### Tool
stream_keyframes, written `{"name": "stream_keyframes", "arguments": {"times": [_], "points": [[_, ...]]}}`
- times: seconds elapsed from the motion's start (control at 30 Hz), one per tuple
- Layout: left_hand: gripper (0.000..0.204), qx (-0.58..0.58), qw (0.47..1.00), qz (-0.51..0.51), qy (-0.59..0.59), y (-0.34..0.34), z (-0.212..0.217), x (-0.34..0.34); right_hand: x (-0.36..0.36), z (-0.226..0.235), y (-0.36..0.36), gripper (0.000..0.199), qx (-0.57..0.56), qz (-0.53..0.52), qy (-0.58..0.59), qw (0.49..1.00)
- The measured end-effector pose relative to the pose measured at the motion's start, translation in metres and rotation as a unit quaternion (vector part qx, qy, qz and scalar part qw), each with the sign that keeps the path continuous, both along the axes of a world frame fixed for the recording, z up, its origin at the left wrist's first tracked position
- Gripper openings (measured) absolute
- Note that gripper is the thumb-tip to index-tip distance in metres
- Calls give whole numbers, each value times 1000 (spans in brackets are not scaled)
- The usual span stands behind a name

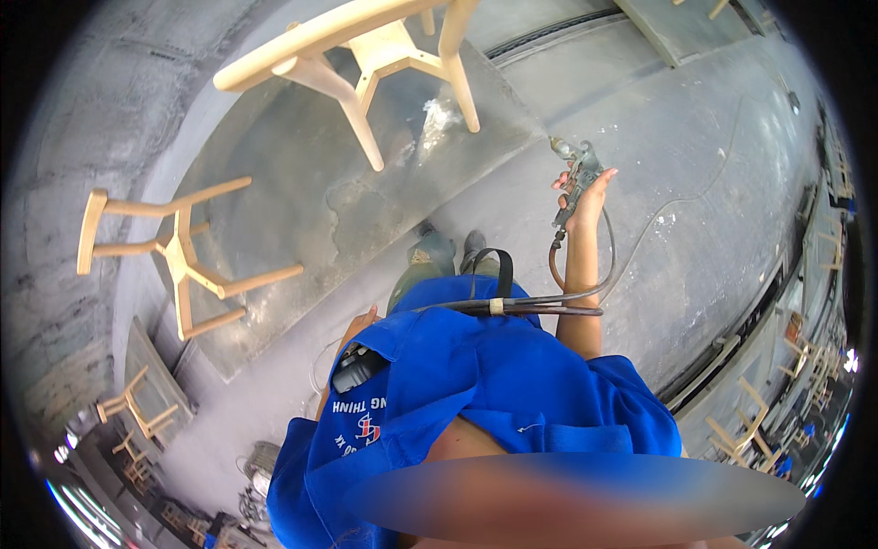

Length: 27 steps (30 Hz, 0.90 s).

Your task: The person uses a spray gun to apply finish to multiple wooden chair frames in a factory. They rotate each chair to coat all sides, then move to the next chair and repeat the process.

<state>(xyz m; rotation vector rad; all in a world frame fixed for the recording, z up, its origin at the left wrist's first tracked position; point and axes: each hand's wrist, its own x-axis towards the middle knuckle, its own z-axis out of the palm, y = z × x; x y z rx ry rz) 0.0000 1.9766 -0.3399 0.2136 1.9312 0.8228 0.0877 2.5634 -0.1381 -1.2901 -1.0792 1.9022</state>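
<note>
My right hand [587, 197], raised to the right in front of me, is closed around a metal spray gun [578, 174]. Its nozzle points up and to the left, toward a pale wooden chair frame [384, 50] but apart from it. From the handle a dark hose [611, 247] loops down across my forearm and waist. My left hand [362, 322] hangs low at my left side, partly covered by my blue shirt; the finger that shows is stretched out, and I see nothing held there. A second wooden chair frame [178, 252] lies at the left, its legs spread.
Both nearby frames are on a large grey sheet-like platform [302, 197]. A concrete wall [55, 183] rises at the left. Thin hose [677, 206] trails over the floor on the right. Further chair frames [745, 425] stand at the lower right and lower left [137, 403]. A dark floor channel [732, 339] runs along the right.
</note>
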Motion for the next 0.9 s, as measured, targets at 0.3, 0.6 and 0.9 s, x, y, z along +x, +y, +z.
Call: {"name": "stream_keyframes", "arguments": {"times": [0.3,0.6,0.9], "points": [[75,-31,958,285,-31,16,103,71,26,-93,-14,79,-12,-38,-155,987],[66,45,973,224,25,108,189,-5,46,18,-50,99,-12,-17,145,989],[59,65,972,224,23,49,212,-27,13,39,-119,99,3,-66,68,995]]}}
